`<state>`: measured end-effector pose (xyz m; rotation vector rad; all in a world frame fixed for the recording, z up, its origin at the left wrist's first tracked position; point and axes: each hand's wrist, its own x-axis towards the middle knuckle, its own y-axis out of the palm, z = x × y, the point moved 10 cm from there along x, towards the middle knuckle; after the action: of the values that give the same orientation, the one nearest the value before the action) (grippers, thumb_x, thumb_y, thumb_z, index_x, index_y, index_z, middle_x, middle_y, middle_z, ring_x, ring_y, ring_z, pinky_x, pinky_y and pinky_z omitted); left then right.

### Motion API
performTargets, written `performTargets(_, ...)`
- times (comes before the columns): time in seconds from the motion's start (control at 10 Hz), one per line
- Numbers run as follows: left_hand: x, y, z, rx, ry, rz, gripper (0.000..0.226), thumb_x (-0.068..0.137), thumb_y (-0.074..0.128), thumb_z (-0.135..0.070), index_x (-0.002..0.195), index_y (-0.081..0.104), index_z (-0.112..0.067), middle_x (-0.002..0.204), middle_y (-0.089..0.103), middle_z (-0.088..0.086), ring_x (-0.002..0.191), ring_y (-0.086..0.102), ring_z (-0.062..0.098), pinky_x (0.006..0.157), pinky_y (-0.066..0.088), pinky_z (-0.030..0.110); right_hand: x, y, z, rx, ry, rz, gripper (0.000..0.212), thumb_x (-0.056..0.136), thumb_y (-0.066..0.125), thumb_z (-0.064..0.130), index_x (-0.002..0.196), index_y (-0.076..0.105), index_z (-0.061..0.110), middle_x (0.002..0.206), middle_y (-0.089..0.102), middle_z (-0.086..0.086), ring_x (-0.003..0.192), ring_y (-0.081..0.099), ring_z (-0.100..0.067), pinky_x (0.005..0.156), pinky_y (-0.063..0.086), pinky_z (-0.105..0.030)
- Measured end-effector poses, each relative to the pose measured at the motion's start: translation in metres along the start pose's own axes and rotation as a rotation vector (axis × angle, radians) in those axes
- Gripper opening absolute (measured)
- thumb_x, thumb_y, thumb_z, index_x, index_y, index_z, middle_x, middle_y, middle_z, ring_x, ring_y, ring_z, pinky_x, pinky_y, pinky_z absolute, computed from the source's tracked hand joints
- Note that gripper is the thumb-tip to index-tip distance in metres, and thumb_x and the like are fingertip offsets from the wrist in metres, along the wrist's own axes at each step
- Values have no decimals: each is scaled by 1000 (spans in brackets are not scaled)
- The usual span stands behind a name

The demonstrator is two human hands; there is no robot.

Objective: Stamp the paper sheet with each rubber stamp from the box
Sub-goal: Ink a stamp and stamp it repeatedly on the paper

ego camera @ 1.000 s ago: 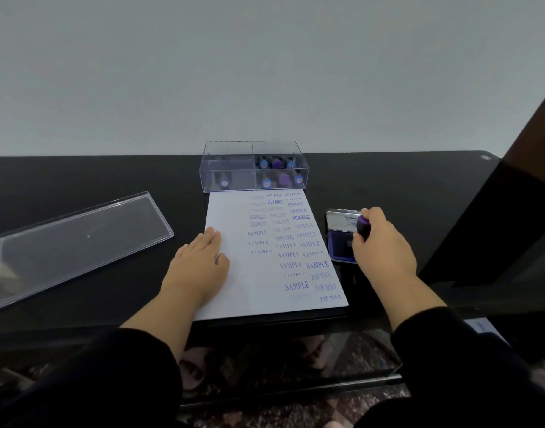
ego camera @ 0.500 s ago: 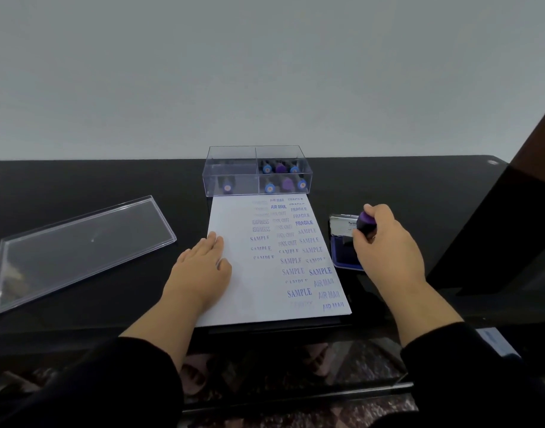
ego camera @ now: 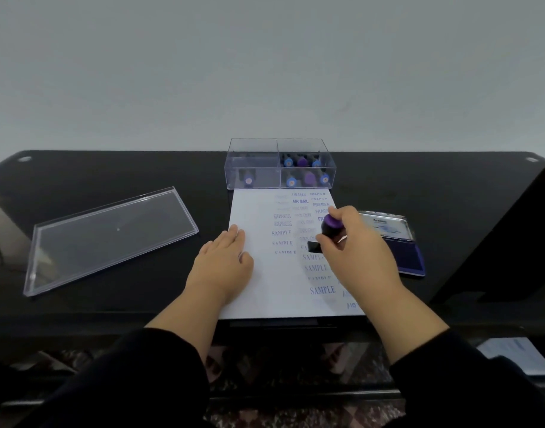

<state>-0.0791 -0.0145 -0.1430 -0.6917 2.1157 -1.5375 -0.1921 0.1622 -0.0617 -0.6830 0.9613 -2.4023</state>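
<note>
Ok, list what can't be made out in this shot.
- Head view: wording on the rubber stamp face, turned down and gripped by the right hand.
- Prints on the paper sheet under that hand, covered.
- Stamps in the box: texts too small, blurred.
- Ink pad lid label: blurred.

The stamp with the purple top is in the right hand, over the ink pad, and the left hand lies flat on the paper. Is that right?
Not quite. The stamp is in the right hand, but it is over the paper, not the ink pad, which lies to the right of the sheet. The left hand does lie flat on the paper. The head view shows this.
</note>
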Motion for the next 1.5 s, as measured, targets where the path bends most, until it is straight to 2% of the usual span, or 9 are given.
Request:
performTargets(0.1,1,1,1,-2,4,2,55,99,19,-23,152,8,-17,160,-1,-2,146,2,11,118,2,30,0,14,12,-5,-30,35,34,91,59,25,123,48,26,80,47,21,77,51,-8,65,39,-23)
performTargets(0.2,2,2,-1,-7,10,4,55,99,19,-23,152,7,-17,160,-1,-2,146,2,11,119,2,30,-1,23,17,-25,-45,72,35,92,58,26,125,48,26,91,49,18,81,49,-8,68,38,-24)
performTargets(0.4,1,2,1,-7,8,9,55,99,19,-23,152,7,-17,160,-2,-2,146,1,11,119,1,30,-6,46,28,-62,-76,162,33,93,55,27,125,45,27,98,51,16,82,46,-7,69,35,-23)
performTargets(0.6,1,2,1,-8,5,25,55,100,18,-25,153,5,-17,160,-4,-3,146,-1,11,119,0,30,-7,53,33,-86,-90,197,33,94,53,27,126,44,27,107,53,15,85,47,-7,74,38,-24)
performTargets(0.8,0,0,1,-23,5,10,55,99,20,-24,152,7,-18,160,-2,-3,146,0,11,119,0,30,-10,62,32,-167,-86,199,34,95,50,26,129,43,25,120,57,8,102,57,-18,81,47,-32)
performTargets(1.5,-1,0,0,-28,6,4,55,99,20,-24,153,8,-18,160,-2,-4,146,1,10,118,0,29,-11,62,32,-159,-83,158,30,95,48,25,125,44,25,116,58,7,97,57,-19,77,47,-32)
